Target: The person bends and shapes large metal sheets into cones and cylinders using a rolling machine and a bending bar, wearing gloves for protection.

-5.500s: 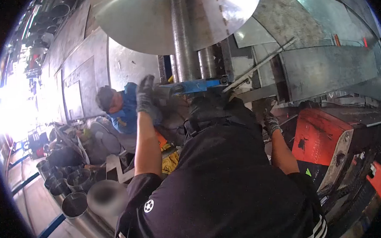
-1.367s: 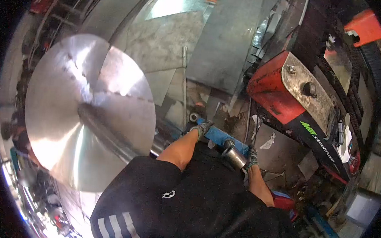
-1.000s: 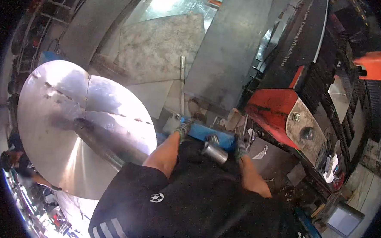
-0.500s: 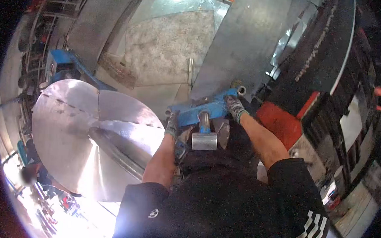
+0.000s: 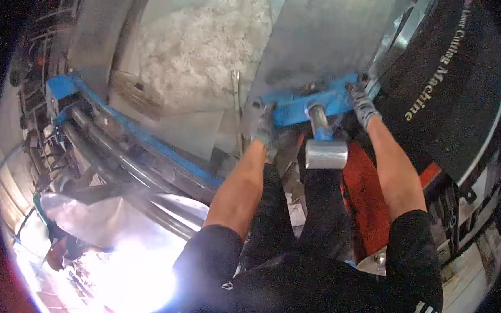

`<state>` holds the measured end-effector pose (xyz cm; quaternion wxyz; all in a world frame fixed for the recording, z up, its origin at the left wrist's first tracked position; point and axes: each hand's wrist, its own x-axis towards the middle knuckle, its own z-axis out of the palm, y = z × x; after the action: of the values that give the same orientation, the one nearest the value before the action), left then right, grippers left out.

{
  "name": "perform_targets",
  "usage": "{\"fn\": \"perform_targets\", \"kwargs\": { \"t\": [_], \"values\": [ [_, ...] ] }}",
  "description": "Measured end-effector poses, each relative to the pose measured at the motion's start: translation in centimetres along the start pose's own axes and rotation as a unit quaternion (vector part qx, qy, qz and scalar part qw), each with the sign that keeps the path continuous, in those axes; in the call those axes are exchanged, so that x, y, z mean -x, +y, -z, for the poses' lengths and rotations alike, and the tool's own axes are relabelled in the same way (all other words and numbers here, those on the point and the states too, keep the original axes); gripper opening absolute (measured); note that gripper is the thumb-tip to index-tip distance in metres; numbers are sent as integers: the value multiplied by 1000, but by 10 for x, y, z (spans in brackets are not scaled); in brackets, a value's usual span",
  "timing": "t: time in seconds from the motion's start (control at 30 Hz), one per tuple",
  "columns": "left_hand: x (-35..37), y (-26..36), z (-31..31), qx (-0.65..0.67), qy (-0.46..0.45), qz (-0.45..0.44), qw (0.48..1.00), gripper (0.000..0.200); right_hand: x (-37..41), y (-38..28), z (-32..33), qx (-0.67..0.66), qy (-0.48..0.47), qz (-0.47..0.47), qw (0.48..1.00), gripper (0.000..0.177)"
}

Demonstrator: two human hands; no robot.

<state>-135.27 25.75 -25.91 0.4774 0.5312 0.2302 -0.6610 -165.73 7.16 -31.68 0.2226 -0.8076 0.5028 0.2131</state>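
Observation:
A blue metal bracket (image 5: 295,110) is held out in front of me, over the near end of a grey metal sheet. A short steel stem (image 5: 318,113) comes off its middle and ends in a shiny metal cylinder (image 5: 326,155) pointing toward my body. My left hand (image 5: 265,127), in a grey glove, is closed round the bracket's left end, somewhat blurred. On the opposite end my gloved right hand (image 5: 364,107) grips with its fingers wrapped over the edge.
A blue-framed machine with long steel rollers (image 5: 128,164) stands at left, with curved shiny sheet metal (image 5: 111,220) by it. Glare fills the lower left. To the right are a black panel lettered "Laser Cutting Machine" (image 5: 444,76) and a red surface (image 5: 367,202).
Both hands have carried the blue bracket forward and away from my body, over the grey sheet. My view has shifted, showing more of the rollers and the black panel's lettering.

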Motion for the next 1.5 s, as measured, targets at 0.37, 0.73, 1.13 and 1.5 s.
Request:
{"fn": "perform_targets", "kwargs": {
  "t": [0.37,0.73,1.13,1.5],
  "values": [
    [-122,-1,-24,-45,43,34,997,63,-67,11,11,179,-19,-25,983,47],
    [-147,-31,-7,-90,71,-14,993,71,39,-45,111,-662,117,-239,701,57],
    [-79,-33,14,-294,52,-152,942,73,148,-203,186,88,253,255,929,57],
    [246,-114,215,-348,133,-231,899,40,115,-227,193,21,215,141,966,61]
  ]
}}
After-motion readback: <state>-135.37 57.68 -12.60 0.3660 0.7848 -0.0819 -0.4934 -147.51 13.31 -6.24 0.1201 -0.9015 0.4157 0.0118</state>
